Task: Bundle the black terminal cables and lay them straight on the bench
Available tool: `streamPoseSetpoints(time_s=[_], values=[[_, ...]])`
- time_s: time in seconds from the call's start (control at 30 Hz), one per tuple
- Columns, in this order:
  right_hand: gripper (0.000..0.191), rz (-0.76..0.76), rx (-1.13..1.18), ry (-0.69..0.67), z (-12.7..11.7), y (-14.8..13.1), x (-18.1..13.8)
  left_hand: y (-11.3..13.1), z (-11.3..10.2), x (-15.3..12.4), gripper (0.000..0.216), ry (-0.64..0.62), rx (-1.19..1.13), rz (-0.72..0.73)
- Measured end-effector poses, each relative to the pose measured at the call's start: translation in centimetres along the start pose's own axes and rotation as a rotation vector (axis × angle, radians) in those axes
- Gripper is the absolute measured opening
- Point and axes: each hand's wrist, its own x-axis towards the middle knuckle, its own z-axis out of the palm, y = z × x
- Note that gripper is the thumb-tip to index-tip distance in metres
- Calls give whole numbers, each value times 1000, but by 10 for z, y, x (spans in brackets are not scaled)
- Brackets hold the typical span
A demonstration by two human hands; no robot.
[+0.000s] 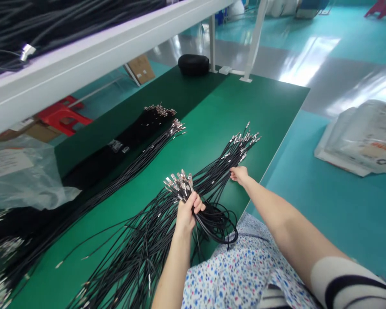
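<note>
My left hand [191, 207] is closed around a bundle of black cables [217, 221]. Their silver metal terminals [180, 182] stick up above the fist, and the cables loop down to the right below it. Farther right, my right hand [239, 175] has its fingertips pinched at the edge of a loose pile of black cables [218, 165], close to its terminal end. Exactly which cable sits between those fingers is too small to make out. The pile spreads across the green table [270, 109] toward the bottom left, partly behind my left forearm.
Left of the pile lie another cable bundle [141, 159] and a thick black bundle [93, 165]. A clear plastic bag [25, 171] rests at far left. A white shelf beam [116, 47] crosses above. A black case [193, 64] sits at the back; plastic-wrapped packs [363, 137] are at right.
</note>
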Motion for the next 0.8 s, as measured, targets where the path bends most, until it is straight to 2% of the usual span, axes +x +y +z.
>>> streamPoseSetpoints(time_s=[0.1,0.17,0.23,0.3,0.37,0.43,0.63,0.8], values=[[14,-100,72,-65,-4,2,-26,-1,-1,-2,38,57,14,30],[11,-201,101,-163,-12,-2,-47,-1,1,-1,37,103,21,62],[10,-361,52,-369,-20,-8,-70,0,7,4,35,147,32,108],[15,-525,-89,-607,-25,-15,-91,1,16,10,32,173,69,144],[19,-619,-235,-747,-25,-17,-109,-1,25,15,31,174,123,156],[21,-683,-312,-765,-21,-16,-121,-4,33,19,31,162,160,164],[23,-1028,-508,-643,-5,-14,-131,-7,37,17,26,99,255,205],[27,-1141,-584,-731,-6,-23,-125,-2,34,19,30,51,276,92]])
